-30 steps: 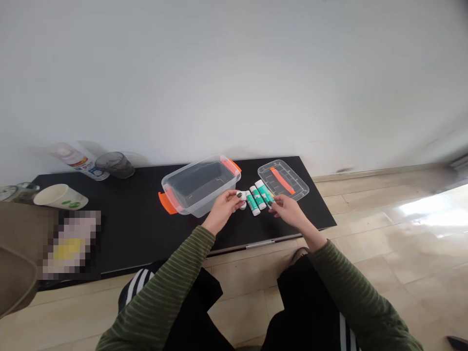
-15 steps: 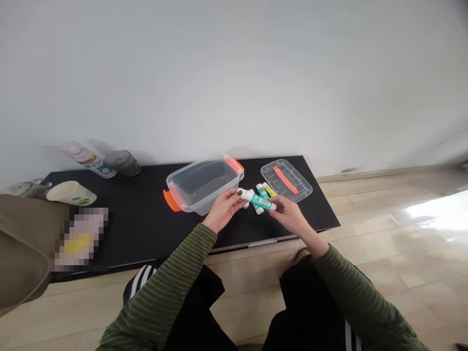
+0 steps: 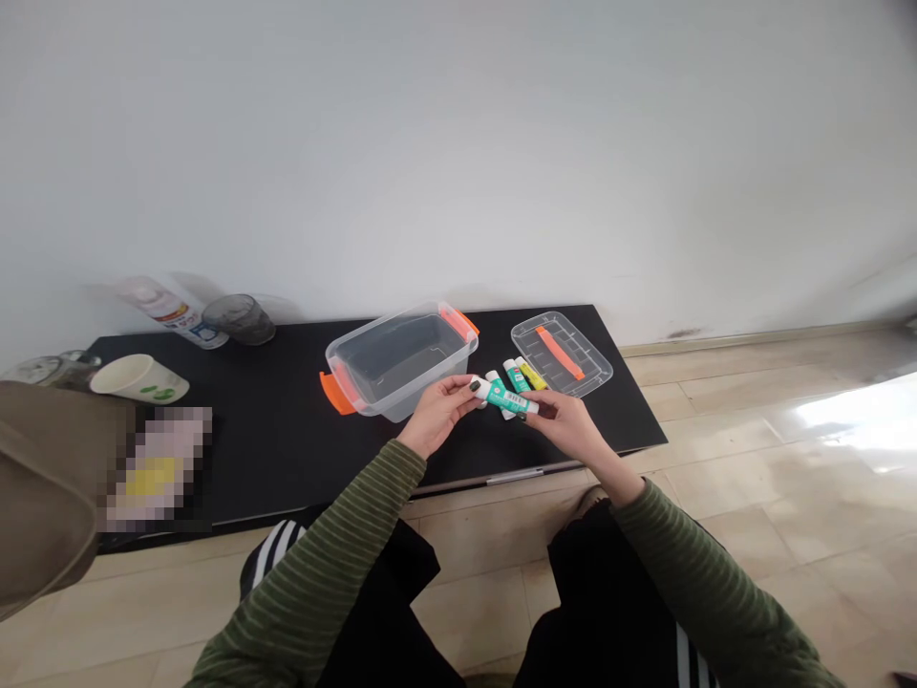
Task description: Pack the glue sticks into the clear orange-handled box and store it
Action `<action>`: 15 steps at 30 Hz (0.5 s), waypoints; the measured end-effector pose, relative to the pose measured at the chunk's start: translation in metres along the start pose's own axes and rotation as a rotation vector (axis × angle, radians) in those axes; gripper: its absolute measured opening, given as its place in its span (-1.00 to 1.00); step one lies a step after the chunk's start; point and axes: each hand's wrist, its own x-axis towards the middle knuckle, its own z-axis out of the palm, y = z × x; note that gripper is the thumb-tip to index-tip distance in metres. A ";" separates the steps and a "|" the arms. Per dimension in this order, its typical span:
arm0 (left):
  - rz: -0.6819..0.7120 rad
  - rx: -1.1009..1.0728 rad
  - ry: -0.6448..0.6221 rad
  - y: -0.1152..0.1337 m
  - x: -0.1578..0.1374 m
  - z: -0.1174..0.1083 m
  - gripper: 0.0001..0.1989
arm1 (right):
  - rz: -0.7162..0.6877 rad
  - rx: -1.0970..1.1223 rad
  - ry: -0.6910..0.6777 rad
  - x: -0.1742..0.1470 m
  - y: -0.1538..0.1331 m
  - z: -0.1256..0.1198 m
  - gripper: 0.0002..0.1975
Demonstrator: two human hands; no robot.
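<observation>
A teal-and-white glue stick [image 3: 505, 395] lies nearly level between my two hands. At its white cap end, my left hand [image 3: 438, 409] pinches it with thumb and fingers. Closed around the opposite end is my right hand [image 3: 567, 420]. Behind the held stick, on the black table, rest another teal glue stick [image 3: 514, 374] and a yellow one [image 3: 531, 374]; more white-and-teal sticks are partly covered by it. A clear plastic box [image 3: 401, 363] with orange latches stands uncovered just beyond my left hand. Its clear lid [image 3: 562, 354], with an orange handle, lies flat behind my right hand.
The black table [image 3: 287, 449] runs along a white wall. At its left stand a paper cup [image 3: 140, 379], a dark glass [image 3: 240, 319] and a spray can [image 3: 176, 313]. A blurred-out packet [image 3: 161, 468] and a brown shape [image 3: 47, 487] occupy the near left.
The white cap end and the teal body have come closer together. My right hand has shifted slightly left, and the stick sits a little more level.
</observation>
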 end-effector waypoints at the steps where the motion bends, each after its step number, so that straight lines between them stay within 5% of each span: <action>1: -0.005 0.011 -0.008 0.001 -0.001 0.000 -0.71 | 0.015 0.037 -0.017 0.000 0.001 0.000 -0.64; 9: 0.025 0.170 -0.064 -0.003 -0.001 -0.002 -0.61 | 0.147 0.283 -0.243 0.001 0.005 0.007 -0.64; 12: 0.112 0.454 -0.055 -0.006 0.003 -0.006 -0.62 | 0.148 0.181 -0.296 0.004 0.003 0.012 -0.72; 15: 0.305 0.911 0.045 -0.008 0.006 -0.013 -0.69 | 0.182 -0.140 -0.197 0.012 0.002 0.014 -0.80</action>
